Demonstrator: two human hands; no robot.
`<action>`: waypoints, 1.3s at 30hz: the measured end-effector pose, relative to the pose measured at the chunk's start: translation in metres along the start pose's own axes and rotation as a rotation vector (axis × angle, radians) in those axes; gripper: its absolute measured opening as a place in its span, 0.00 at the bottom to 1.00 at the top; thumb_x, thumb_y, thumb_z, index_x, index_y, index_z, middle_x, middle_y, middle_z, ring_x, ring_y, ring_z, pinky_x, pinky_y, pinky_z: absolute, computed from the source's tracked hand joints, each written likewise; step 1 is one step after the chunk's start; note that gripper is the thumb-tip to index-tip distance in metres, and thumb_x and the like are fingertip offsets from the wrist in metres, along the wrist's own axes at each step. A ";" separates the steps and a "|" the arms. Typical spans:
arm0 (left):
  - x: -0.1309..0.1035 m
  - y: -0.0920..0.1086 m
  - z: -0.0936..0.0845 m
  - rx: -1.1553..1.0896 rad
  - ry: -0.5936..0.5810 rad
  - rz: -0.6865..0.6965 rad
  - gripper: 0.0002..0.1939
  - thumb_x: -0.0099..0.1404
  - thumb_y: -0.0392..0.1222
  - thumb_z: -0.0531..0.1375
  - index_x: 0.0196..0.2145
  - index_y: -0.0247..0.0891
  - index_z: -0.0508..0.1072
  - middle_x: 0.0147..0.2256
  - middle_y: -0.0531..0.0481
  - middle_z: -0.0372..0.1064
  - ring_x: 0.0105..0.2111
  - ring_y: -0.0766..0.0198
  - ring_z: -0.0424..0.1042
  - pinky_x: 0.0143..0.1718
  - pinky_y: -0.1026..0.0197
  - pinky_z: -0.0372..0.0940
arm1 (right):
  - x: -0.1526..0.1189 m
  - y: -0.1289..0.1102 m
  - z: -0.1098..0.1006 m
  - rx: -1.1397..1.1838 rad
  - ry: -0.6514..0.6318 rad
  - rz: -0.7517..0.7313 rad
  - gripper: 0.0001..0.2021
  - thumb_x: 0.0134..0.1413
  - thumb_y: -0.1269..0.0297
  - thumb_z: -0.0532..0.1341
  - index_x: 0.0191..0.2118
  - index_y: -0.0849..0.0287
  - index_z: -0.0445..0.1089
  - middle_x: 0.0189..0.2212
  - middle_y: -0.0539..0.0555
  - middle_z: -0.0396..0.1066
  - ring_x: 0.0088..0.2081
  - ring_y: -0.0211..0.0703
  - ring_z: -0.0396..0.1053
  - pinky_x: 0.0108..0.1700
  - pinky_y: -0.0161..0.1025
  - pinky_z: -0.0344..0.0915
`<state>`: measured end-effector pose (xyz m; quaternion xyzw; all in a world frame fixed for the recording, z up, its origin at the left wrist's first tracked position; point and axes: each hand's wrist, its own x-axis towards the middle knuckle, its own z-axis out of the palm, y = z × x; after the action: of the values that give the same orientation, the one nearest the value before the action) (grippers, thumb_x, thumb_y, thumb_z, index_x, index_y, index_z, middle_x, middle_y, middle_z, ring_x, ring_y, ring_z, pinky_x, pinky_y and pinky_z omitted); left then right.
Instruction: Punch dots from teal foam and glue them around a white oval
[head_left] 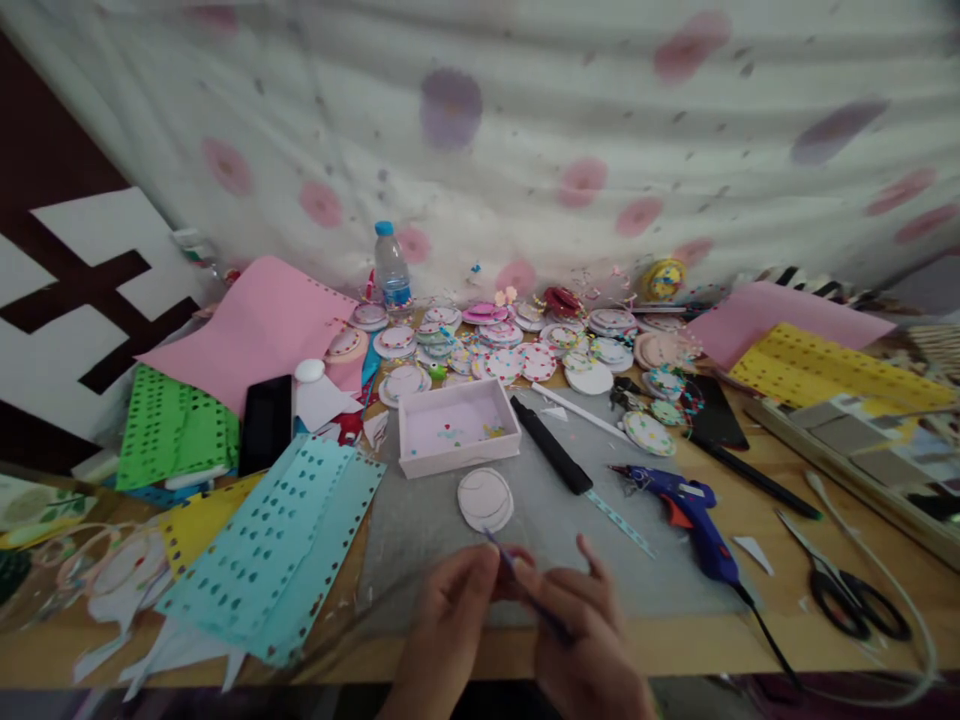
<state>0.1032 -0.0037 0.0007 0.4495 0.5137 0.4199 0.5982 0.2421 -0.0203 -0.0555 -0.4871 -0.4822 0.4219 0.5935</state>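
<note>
Near the front edge of the table, my right hand (pixel 589 628) grips a thin purple pen-like stick (pixel 553 622). Its narrow tip points away from me, toward a round white disc (pixel 485 499) with a curved line on it. My left hand (pixel 452 608) is closed in a pinch beside the stick's front end; what lies between its fingertips is hidden. The disc lies flat on a grey mat (pixel 420 530), just beyond my fingers. Behind it stands a shallow white box (pixel 459 462) with small coloured bits inside.
To the right lie a blue glue gun (pixel 697 515), scissors (pixel 844 590) and a black marker-like stick (pixel 551 445). Punched cyan sheets (pixel 274 550) and a phone (pixel 267 425) are at left. Decorated discs (pixel 502 362) and a bottle (pixel 391 265) stand behind.
</note>
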 end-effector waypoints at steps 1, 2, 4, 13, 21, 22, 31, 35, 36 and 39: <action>0.000 0.002 0.003 -0.090 0.013 -0.071 0.23 0.62 0.58 0.56 0.34 0.35 0.79 0.34 0.43 0.78 0.34 0.56 0.76 0.37 0.59 0.72 | -0.004 0.006 0.001 -0.079 -0.113 -0.098 0.13 0.44 0.74 0.67 0.23 0.49 0.64 0.35 0.45 0.78 0.35 0.45 0.74 0.59 0.60 0.56; 0.001 0.004 0.004 -0.157 0.040 -0.123 0.22 0.60 0.59 0.58 0.32 0.35 0.79 0.33 0.43 0.78 0.34 0.56 0.76 0.37 0.60 0.72 | -0.007 0.009 0.002 -0.158 -0.214 -0.219 0.12 0.45 0.76 0.65 0.25 0.48 0.66 0.39 0.46 0.77 0.38 0.46 0.74 0.58 0.59 0.58; 0.004 0.005 -0.001 -0.219 0.110 -0.178 0.21 0.55 0.59 0.62 0.30 0.35 0.78 0.32 0.44 0.77 0.33 0.56 0.76 0.35 0.61 0.71 | -0.005 0.005 0.002 -0.288 -0.370 -0.433 0.16 0.46 0.81 0.61 0.32 0.47 0.70 0.47 0.47 0.74 0.45 0.46 0.71 0.57 0.56 0.60; 0.010 -0.004 -0.048 -0.062 0.154 -0.243 0.25 0.54 0.63 0.60 0.23 0.34 0.72 0.20 0.46 0.73 0.21 0.61 0.72 0.26 0.63 0.66 | 0.092 -0.034 -0.025 -0.508 -0.432 -0.403 0.21 0.53 0.75 0.57 0.51 0.50 0.69 0.52 0.57 0.68 0.52 0.51 0.65 0.53 0.50 0.61; 0.007 -0.016 -0.046 -0.004 0.148 -0.247 0.28 0.51 0.68 0.59 0.22 0.36 0.71 0.18 0.46 0.73 0.21 0.59 0.73 0.26 0.61 0.67 | 0.159 0.003 0.011 -0.854 -0.482 -0.471 0.07 0.58 0.71 0.55 0.35 0.58 0.70 0.31 0.55 0.69 0.34 0.44 0.67 0.37 0.39 0.63; 0.009 -0.016 -0.046 -0.004 0.154 -0.249 0.28 0.51 0.68 0.59 0.22 0.36 0.71 0.18 0.46 0.73 0.21 0.59 0.73 0.26 0.61 0.67 | 0.161 0.005 0.016 -0.851 -0.478 -0.480 0.07 0.58 0.72 0.55 0.35 0.58 0.70 0.31 0.55 0.68 0.35 0.44 0.67 0.37 0.38 0.62; 0.023 -0.021 -0.049 -0.019 0.179 -0.252 0.28 0.48 0.69 0.60 0.22 0.36 0.71 0.27 0.43 0.78 0.29 0.54 0.77 0.35 0.56 0.71 | 0.145 -0.009 0.011 -0.605 -0.334 -0.364 0.16 0.56 0.73 0.53 0.50 0.56 0.66 0.44 0.59 0.67 0.38 0.44 0.68 0.43 0.42 0.65; 0.036 -0.026 -0.051 -0.067 0.171 -0.210 0.27 0.49 0.67 0.61 0.22 0.36 0.70 0.28 0.43 0.77 0.32 0.52 0.77 0.36 0.53 0.71 | 0.104 0.003 -0.012 -0.474 -0.202 -0.085 0.11 0.51 0.69 0.57 0.42 0.56 0.69 0.34 0.54 0.72 0.33 0.46 0.70 0.38 0.43 0.66; 0.040 -0.026 -0.051 -0.068 0.160 -0.201 0.27 0.50 0.66 0.61 0.22 0.36 0.70 0.28 0.43 0.77 0.32 0.53 0.77 0.37 0.53 0.72 | 0.094 0.008 -0.014 -0.442 -0.208 -0.020 0.11 0.49 0.68 0.58 0.41 0.56 0.69 0.34 0.54 0.73 0.33 0.46 0.71 0.38 0.43 0.67; 0.052 -0.025 -0.051 -0.014 0.147 -0.145 0.25 0.55 0.64 0.58 0.22 0.36 0.69 0.28 0.43 0.77 0.32 0.53 0.77 0.37 0.53 0.71 | 0.071 0.018 -0.013 -0.371 -0.260 0.041 0.13 0.49 0.68 0.58 0.43 0.57 0.69 0.33 0.54 0.73 0.35 0.48 0.72 0.39 0.44 0.68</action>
<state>0.0599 0.0460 -0.0398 0.3750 0.5845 0.4106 0.5909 0.2674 0.0496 -0.0621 -0.5392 -0.6138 0.3972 0.4180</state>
